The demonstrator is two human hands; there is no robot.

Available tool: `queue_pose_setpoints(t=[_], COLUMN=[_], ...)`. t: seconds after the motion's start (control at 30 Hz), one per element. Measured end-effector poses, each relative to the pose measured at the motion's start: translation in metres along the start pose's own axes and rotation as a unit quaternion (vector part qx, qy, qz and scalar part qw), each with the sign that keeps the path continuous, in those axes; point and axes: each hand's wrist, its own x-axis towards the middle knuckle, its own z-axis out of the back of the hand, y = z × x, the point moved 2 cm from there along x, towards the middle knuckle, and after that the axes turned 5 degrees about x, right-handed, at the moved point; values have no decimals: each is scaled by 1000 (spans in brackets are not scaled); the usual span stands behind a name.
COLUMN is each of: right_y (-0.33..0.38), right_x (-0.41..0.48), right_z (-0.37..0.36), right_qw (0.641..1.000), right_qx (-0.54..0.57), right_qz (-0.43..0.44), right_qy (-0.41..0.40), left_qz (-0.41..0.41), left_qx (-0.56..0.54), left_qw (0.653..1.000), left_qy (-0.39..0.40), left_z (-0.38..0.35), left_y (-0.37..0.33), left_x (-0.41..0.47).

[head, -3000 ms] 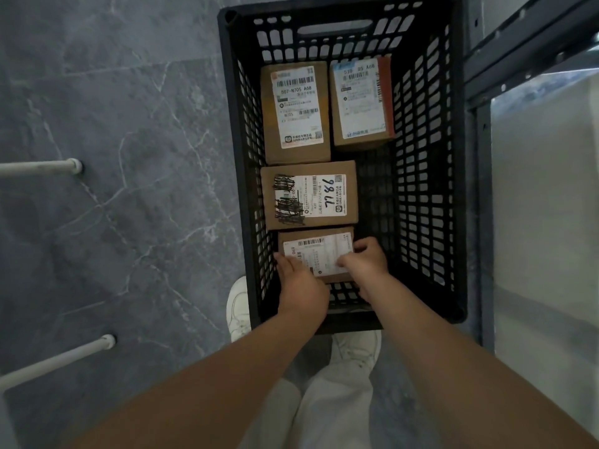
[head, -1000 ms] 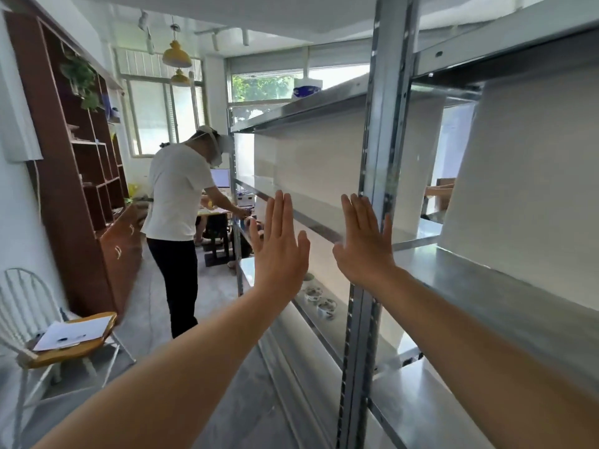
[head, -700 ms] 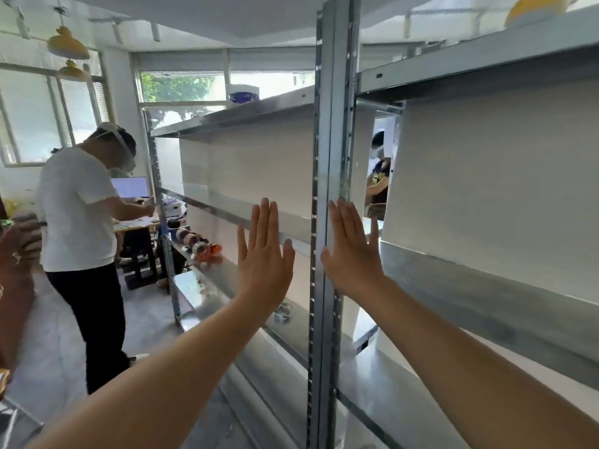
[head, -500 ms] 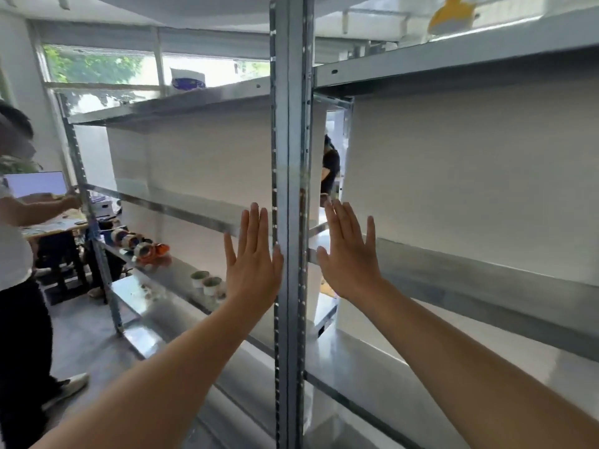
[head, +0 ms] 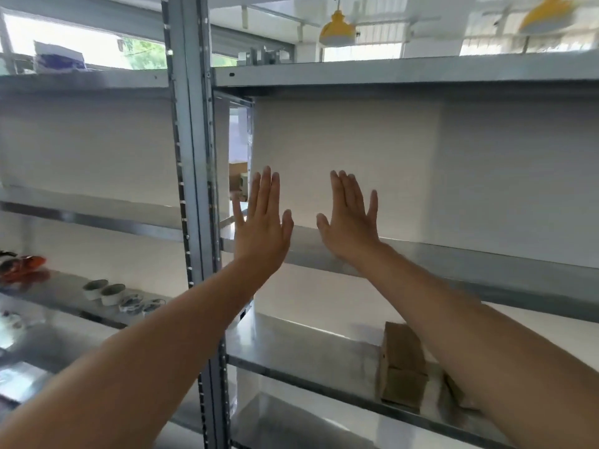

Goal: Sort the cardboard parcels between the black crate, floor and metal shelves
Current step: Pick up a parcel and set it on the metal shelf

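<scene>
**Hands empty at the shelves; sorting looks only partly done**

Your left hand (head: 262, 226) and right hand (head: 351, 225) are raised side by side, apart from each other, palms forward and fingers straight. Neither one grasps anything, and neither visibly touches the metal shelves (head: 453, 262).

Under your right forearm, a cardboard parcel (head: 402, 364) stands at the front edge of the lower shelf. A second parcel (head: 453, 388) sits just beside it on the right, mostly hidden by that forearm.

With one or two parcels shelved and nothing in your hands, you are probably between loads. The black crate and the floor are out of view, so you cannot tell from here how many parcels remain. Expect to turn back down for the next one.

The steel upright (head: 194, 157) stands just left of your left hand and splits the shelving into two bays. It is the thing most likely to catch a parcel corner on the way in.

In the left bay, some tape rolls (head: 103, 290) sit near the shelf's front edge. An orange item (head: 24, 264) lies toward the far left end, too blurred to identify.

A brown box (head: 238, 179) shows through the gap behind the upright, beyond the shelving. Whether it belongs to the task cannot be told.

A blue-and-white box (head: 58, 56) rests on the left bay's top shelf. Farthest off, yellow lamps (head: 337, 29) hang from the ceiling.
</scene>
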Motion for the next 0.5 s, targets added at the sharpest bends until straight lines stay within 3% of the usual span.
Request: queue_pose_setpoints(t=[0.17, 0.37, 0.5], right_y=[-76, -182, -265], right_x=[-1, -50, -95], right_z=[74, 138, 180], right_qw=[997, 989, 980], right_qx=[-48, -100, -116], right_qz=[-50, -91, -139], right_qy=[-45, -59, -84], left_qz=[-39, -67, -129], left_qx=[-29, -58, -83], left_qw=[998, 996, 988], left_qy=[-33, -8, -5], left_z=[18, 5, 4], left_y=[-90, -228, -334], left_x=[16, 7, -14])
